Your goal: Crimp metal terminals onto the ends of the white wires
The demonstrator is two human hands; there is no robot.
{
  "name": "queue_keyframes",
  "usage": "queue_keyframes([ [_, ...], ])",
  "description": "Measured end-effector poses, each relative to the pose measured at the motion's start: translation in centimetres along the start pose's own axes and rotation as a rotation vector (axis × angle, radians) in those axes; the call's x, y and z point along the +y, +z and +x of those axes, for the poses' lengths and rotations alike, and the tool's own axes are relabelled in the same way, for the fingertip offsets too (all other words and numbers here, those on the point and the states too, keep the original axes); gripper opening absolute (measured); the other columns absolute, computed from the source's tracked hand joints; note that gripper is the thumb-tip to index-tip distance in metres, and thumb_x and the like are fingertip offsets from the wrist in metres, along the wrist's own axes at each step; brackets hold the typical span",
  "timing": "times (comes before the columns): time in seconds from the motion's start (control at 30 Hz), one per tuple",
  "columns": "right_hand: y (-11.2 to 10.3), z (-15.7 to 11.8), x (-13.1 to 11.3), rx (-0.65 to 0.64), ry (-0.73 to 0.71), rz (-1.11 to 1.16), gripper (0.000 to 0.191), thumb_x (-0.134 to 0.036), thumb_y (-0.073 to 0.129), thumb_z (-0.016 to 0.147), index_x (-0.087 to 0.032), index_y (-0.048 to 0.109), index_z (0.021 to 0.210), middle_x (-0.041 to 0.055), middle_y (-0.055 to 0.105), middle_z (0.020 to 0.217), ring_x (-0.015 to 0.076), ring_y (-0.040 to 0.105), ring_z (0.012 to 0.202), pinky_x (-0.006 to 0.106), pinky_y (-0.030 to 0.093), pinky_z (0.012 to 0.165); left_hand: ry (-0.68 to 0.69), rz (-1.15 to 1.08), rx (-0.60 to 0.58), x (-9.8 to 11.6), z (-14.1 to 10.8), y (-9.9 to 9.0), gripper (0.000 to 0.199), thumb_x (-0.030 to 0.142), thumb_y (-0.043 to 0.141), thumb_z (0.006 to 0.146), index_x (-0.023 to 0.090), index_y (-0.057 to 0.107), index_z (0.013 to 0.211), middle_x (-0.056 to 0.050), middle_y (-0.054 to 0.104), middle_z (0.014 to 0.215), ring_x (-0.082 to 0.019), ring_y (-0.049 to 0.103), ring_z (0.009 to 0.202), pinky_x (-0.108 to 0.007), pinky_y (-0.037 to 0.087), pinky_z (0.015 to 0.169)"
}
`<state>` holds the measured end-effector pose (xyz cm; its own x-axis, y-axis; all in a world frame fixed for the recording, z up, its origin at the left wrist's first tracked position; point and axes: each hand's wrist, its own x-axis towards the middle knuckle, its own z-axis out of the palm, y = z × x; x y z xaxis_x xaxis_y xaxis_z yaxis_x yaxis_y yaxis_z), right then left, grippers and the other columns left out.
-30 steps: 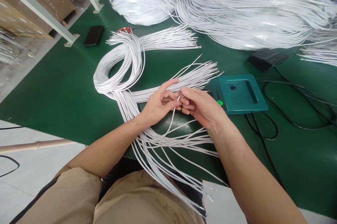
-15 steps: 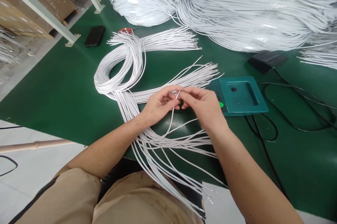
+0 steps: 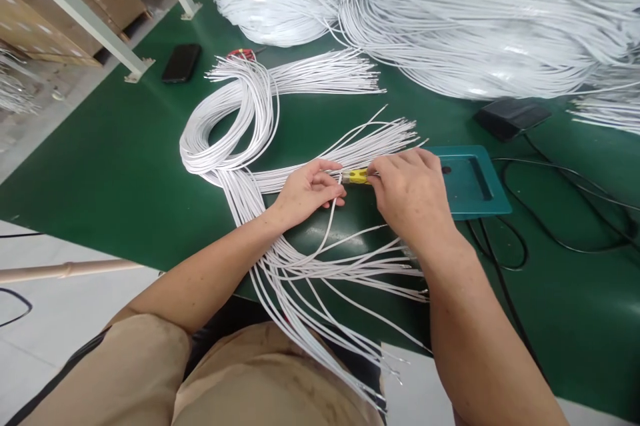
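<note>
My left hand (image 3: 311, 191) pinches a single white wire (image 3: 331, 223) near its end, which stands up between thumb and fingers. My right hand (image 3: 414, 194) is closed around a small yellow tool with a metal tip (image 3: 357, 176); its exact kind is hard to make out. The metal tip meets or nearly meets the wire's end. Behind my hands lies a bundle of white wires (image 3: 380, 143) with stripped-looking ends. More loose white wires (image 3: 345, 269) fan out below and hang over the front edge. A coil of white wires (image 3: 193, 139) joins these bundles at left.
A teal device with a shallow tray (image 3: 495, 203) sits partly behind my right hand. Black cables (image 3: 575, 193) curl at right. A black box (image 3: 513, 118), a black phone-like object (image 3: 181, 63) and a red-handled tool (image 3: 241, 54) lie farther back, before a large wire heap (image 3: 450, 26).
My right hand has let go of the wire end, moved right, and now holds the yellow tool against or near it. My left hand keeps the wire in nearly the same place.
</note>
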<state>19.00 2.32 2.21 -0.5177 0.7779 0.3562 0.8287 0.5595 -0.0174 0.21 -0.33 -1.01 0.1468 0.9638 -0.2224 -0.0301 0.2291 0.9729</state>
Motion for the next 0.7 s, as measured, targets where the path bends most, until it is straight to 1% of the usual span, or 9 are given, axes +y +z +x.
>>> queue_keyframes([
  [0.07, 0.0, 0.0, 0.5, -0.075, -0.003, 0.01, 0.016, -0.014, 0.049, 0.089, -0.017, 0.063, 0.081, 0.0078, 0.068, 0.075, 0.0241, 0.054, 0.08, 0.041, 0.034, 0.093, 0.009, 0.057, 0.01, 0.0, 0.0, 0.2, 0.037, 0.022, 0.071, 0.077, 0.016, 0.056, 0.111, 0.0, 0.071, 0.078, -0.013, 0.072, 0.068, -0.018, 0.049, 0.058],
  [0.13, 0.1, 0.0, 0.7, -0.102, 0.004, 0.03, 0.017, -0.01, 0.05, 0.085, -0.018, 0.063, 0.079, 0.0071, 0.068, 0.074, 0.0239, 0.054, 0.081, 0.041, 0.034, 0.093, 0.021, 0.098, 0.021, 0.0, 0.1, 0.3, 0.037, 0.021, 0.07, 0.077, 0.017, 0.056, 0.111, 0.001, 0.07, 0.078, -0.013, 0.072, 0.068, -0.018, 0.049, 0.058],
  [0.27, 0.3, 0.1, 0.6, -0.081, 0.015, 0.042, 0.021, -0.004, 0.048, 0.079, -0.019, 0.062, 0.074, 0.0062, 0.065, 0.07, 0.0257, 0.053, 0.084, 0.041, 0.036, 0.085, 0.048, 0.159, 0.054, -0.2, 0.4, 0.4, 0.036, 0.021, 0.069, 0.077, 0.017, 0.056, 0.11, 0.002, 0.069, 0.077, -0.012, 0.071, 0.067, -0.02, 0.051, 0.061],
  [0.37, 0.5, 0.1, 0.6, -0.044, 0.024, 0.032, 0.024, -0.004, 0.046, 0.079, -0.02, 0.062, 0.072, 0.0065, 0.06, 0.065, 0.0259, 0.05, 0.081, 0.04, 0.036, 0.079, 0.059, 0.231, 0.078, -0.5, 0.7, 0.3, 0.036, 0.021, 0.069, 0.076, 0.017, 0.056, 0.111, 0.002, 0.07, 0.076, -0.012, 0.071, 0.067, -0.023, 0.053, 0.068],
  [0.47, 0.6, 0.2, 0.7, -0.016, 0.037, 0.032, 0.024, -0.004, 0.046, 0.078, -0.02, 0.063, 0.072, 0.0068, 0.055, 0.065, 0.0248, 0.048, 0.078, 0.04, 0.037, 0.078, 0.072, 0.299, 0.084, -0.9, 0.9, 0.3, 0.037, 0.02, 0.068, 0.076, 0.018, 0.058, 0.111, 0.001, 0.071, 0.077, -0.013, 0.072, 0.068, -0.025, 0.054, 0.073],
  [0.6, 0.5, 0.2, 0.5, -0.053, 0.073, 0.053, 0.023, -0.006, 0.047, 0.079, -0.02, 0.065, 0.073, 0.0066, 0.053, 0.064, 0.0248, 0.049, 0.078, 0.041, 0.04, 0.082, 0.115, 0.353, 0.084, -1.2, 0.9, 0.2, 0.036, 0.021, 0.067, 0.077, 0.018, 0.06, 0.112, 0.0, 0.073, 0.078, -0.013, 0.072, 0.069, -0.027, 0.055, 0.077],
  [0.67, 0.1, 0.1, 0.4, -0.069, 0.077, 0.057, 0.021, -0.011, 0.048, 0.083, -0.019, 0.067, 0.078, 0.0076, 0.058, 0.069, 0.0262, 0.052, 0.084, 0.045, 0.04, 0.089, 0.126, 0.363, 0.088, -1.2, 0.8, 0.2, 0.037, 0.022, 0.068, 0.077, 0.017, 0.061, 0.113, -0.001, 0.073, 0.079, -0.014, 0.072, 0.069, -0.028, 0.056, 0.077],
  [0.7, -0.1, 0.0, 0.5, -0.057, 0.09, 0.044, 0.02, -0.014, 0.049, 0.086, -0.019, 0.068, 0.083, 0.009, 0.063, 0.076, 0.0277, 0.054, 0.09, 0.049, 0.038, 0.095, 0.124, 0.361, 0.089, -1.1, 0.8, 0.1, 0.037, 0.022, 0.068, 0.077, 0.017, 0.062, 0.113, -0.001, 0.073, 0.079, -0.014, 0.072, 0.069, -0.028, 0.056, 0.077],
])
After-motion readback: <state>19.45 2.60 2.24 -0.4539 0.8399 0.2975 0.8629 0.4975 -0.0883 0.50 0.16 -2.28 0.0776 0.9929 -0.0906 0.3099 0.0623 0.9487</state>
